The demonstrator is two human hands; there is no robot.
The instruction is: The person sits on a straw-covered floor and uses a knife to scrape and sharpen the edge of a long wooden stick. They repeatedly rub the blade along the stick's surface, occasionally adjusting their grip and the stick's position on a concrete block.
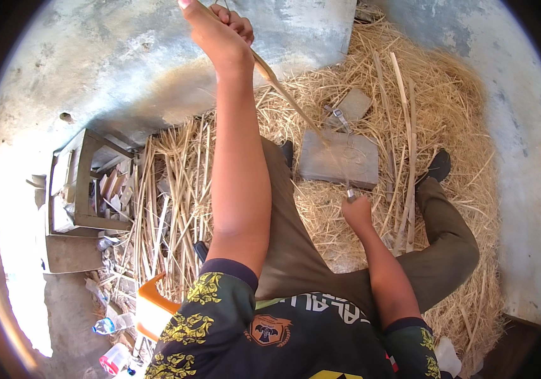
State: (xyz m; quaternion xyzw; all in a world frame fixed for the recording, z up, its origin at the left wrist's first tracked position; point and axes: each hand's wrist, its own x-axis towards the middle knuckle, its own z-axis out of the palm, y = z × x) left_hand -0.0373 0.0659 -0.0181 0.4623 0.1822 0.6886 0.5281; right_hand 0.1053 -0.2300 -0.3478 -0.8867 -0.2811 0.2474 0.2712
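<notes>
My left hand [223, 31] is raised high at the top of the view, its fingers wrapped round a long bamboo strip [277, 85]. The strip slants down to the right, and its lower end reaches a grey rectangular block [340, 161]. Just in front of that block, my right hand [358, 213] is closed on the handle of what looks like a knife [350, 194]. A metal collar shows above my fist; the blade is too blurred to make out. Beyond the block lie a small metal piece [340, 117] and a second flat slab [354, 104].
Shavings [454, 114] cover the floor around my legs, with long strips [407, 139] at the right. More strips [179, 177] lie left. Farther left stand a wooden frame [97, 218], an orange plastic item [153, 294] and a plastic bottle [109, 324]. Walls [138, 57] rise behind.
</notes>
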